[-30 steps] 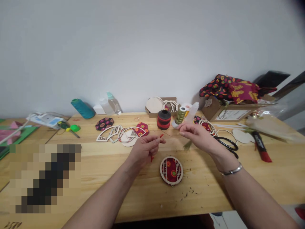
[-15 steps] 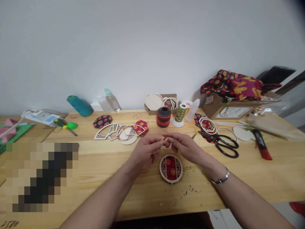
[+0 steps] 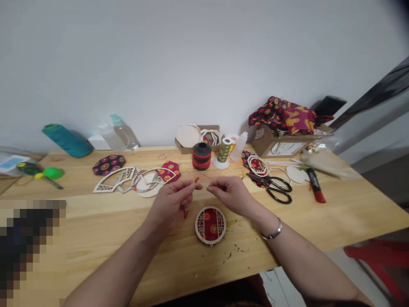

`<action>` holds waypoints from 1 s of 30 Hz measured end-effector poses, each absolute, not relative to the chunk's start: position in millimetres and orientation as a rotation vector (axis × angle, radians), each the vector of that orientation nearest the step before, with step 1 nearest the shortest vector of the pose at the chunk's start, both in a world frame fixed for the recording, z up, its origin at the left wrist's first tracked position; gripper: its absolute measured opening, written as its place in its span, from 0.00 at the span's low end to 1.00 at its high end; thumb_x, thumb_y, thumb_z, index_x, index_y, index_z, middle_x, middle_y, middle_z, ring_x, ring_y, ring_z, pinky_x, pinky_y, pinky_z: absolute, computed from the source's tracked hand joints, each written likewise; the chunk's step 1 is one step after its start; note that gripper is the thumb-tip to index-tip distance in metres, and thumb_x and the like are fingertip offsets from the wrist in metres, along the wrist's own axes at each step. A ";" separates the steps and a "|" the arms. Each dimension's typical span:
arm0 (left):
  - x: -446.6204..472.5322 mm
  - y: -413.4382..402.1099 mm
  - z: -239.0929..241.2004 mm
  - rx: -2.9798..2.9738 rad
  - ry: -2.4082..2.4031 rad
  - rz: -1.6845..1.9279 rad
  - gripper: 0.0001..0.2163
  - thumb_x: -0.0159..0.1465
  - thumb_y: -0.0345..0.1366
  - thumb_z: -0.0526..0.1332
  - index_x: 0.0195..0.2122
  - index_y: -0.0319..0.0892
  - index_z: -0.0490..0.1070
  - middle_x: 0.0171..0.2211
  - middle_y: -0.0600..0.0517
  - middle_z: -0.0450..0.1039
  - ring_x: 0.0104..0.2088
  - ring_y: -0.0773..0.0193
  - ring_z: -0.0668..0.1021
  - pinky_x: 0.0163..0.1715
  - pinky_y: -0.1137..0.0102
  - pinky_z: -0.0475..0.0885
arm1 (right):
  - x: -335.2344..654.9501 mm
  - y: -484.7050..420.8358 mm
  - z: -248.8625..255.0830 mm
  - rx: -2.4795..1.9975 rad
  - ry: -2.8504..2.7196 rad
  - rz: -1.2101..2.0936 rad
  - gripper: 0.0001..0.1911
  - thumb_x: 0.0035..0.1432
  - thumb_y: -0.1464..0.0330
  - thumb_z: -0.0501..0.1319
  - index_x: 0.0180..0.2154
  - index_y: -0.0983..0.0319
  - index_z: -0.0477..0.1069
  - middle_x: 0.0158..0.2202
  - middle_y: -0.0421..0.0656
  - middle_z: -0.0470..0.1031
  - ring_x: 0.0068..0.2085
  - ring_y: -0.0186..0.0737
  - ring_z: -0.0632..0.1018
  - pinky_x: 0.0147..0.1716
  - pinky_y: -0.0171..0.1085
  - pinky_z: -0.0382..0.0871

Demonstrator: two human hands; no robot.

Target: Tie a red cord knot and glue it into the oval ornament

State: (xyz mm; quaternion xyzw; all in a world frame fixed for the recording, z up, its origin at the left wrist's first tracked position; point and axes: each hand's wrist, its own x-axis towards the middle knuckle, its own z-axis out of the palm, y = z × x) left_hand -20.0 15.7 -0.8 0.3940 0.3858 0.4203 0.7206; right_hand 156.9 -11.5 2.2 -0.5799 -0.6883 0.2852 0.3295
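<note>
My left hand (image 3: 174, 199) is closed in a pinch on a short red cord (image 3: 197, 180). One end sticks up at the fingertips and another bit hangs below the palm. Just to the right, my right hand (image 3: 231, 194) is also pinched, a small gap away from the left; anything between its fingertips is too small to make out. Below both hands a round wooden frame (image 3: 197, 232) lies flat on the table, with lattice strips over dark red patterned fabric and a small loop at its near edge.
Black-handled scissors (image 3: 279, 195) and a black-and-red tube (image 3: 315, 185) lie to the right. Behind the hands stand a red-and-black thread spool (image 3: 201, 157) and a green cord spool (image 3: 224, 153). Fan-shaped wooden frames (image 3: 105, 183) lie left. A fabric-topped cardboard box (image 3: 265, 145) stands back right.
My fingertips were together and are now apart, with the red cord staying in the left hand. The view has turned right, so the table's things appear farther left.
</note>
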 end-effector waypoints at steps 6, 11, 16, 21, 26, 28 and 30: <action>-23.0 22.3 2.6 0.758 0.856 1.165 0.07 0.47 0.30 0.69 0.27 0.33 0.76 0.24 0.50 0.72 0.16 0.80 0.60 0.14 0.80 0.52 | 179.3 -1.8 -1.2 -1.708 -1.774 0.233 0.11 0.58 0.68 0.54 0.35 0.62 0.76 0.30 0.44 0.77 0.30 0.38 0.73 0.32 0.36 0.64; -20.7 19.1 2.3 0.744 0.864 1.115 0.08 0.48 0.32 0.69 0.27 0.34 0.74 0.30 0.46 0.76 0.16 0.80 0.60 0.14 0.80 0.52 | 194.1 4.5 -2.6 -1.656 -2.040 0.020 0.19 0.54 0.78 0.53 0.46 0.63 0.72 0.47 0.50 0.73 0.48 0.46 0.70 0.44 0.41 0.63; -21.2 19.3 2.0 0.735 0.911 1.136 0.09 0.48 0.34 0.69 0.27 0.34 0.74 0.29 0.46 0.77 0.16 0.79 0.62 0.13 0.81 0.50 | 197.6 5.8 -2.0 -1.852 -1.910 -0.084 0.10 0.58 0.70 0.54 0.32 0.64 0.74 0.32 0.48 0.75 0.35 0.44 0.72 0.35 0.39 0.63; -20.5 19.1 -1.2 0.746 0.908 1.156 0.08 0.49 0.34 0.69 0.26 0.35 0.73 0.25 0.49 0.75 0.16 0.80 0.61 0.14 0.80 0.51 | 185.7 5.2 -9.1 -1.806 -1.975 -0.054 0.09 0.58 0.69 0.56 0.28 0.63 0.73 0.31 0.46 0.74 0.35 0.41 0.70 0.35 0.38 0.61; -20.0 19.4 -3.7 0.721 0.893 1.172 0.07 0.49 0.33 0.68 0.26 0.35 0.73 0.25 0.50 0.74 0.15 0.80 0.60 0.14 0.80 0.50 | 164.8 0.6 -19.7 -1.763 -2.151 -0.076 0.10 0.59 0.70 0.54 0.31 0.62 0.73 0.34 0.46 0.74 0.39 0.43 0.68 0.37 0.40 0.58; -20.6 20.1 -4.1 0.714 0.891 1.185 0.07 0.49 0.33 0.68 0.26 0.35 0.73 0.24 0.50 0.74 0.15 0.80 0.59 0.14 0.80 0.49 | 160.4 0.3 -23.3 -1.771 -2.194 -0.142 0.10 0.60 0.69 0.54 0.33 0.62 0.73 0.35 0.47 0.74 0.40 0.45 0.67 0.37 0.41 0.57; -21.1 20.5 -4.1 0.717 0.888 1.192 0.07 0.49 0.33 0.68 0.26 0.35 0.73 0.24 0.51 0.74 0.15 0.80 0.59 0.14 0.80 0.48 | 158.0 1.4 -25.6 -1.804 -2.219 -0.224 0.10 0.60 0.69 0.53 0.34 0.62 0.73 0.35 0.48 0.74 0.40 0.46 0.67 0.36 0.42 0.56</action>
